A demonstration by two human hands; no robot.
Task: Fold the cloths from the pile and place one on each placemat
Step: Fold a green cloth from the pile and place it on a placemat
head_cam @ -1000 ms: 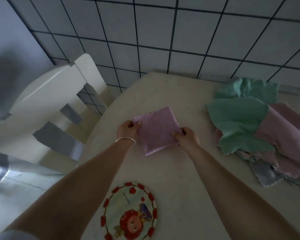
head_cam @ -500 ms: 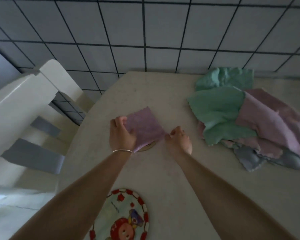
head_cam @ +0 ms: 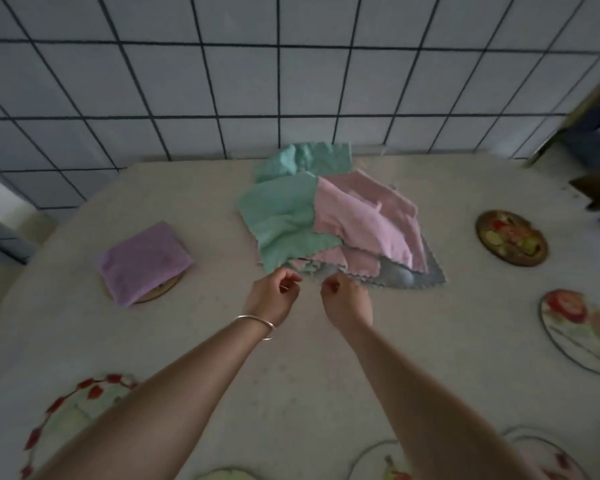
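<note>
1. The left hand (head_cam: 274,296) and right hand (head_cam: 347,301) hover side by side just at the near edge of the pile (head_cam: 333,220). Both hands' fingers (head_cam: 291,275) are loosely curled and grasp nothing. Whether the right hand's fingertips touch the pile's scalloped hem I cannot tell.
2. The pile lies on the table (head_cam: 291,375). A green cloth (head_cam: 281,223) lies on its left side, a pink cloth (head_cam: 364,220) on its right, and grey cloth (head_cam: 406,275) peeks out at its near right corner.
3. Well to the left of the pile, a folded purple cloth (head_cam: 142,261) rests on a round placemat (head_cam: 163,291), so that one looks served.
4. Right of the pile, a dark placemat (head_cam: 511,242) lies bare, as does a floral placemat (head_cam: 579,327) nearer than it. A red-rimmed placemat (head_cam: 66,417) lies well on the near left.
5. The step in hand appears to be picking the next cloth. The next move calls for pinching one top layer only, probably green, and lifting it free without dragging its neighbours.
</note>
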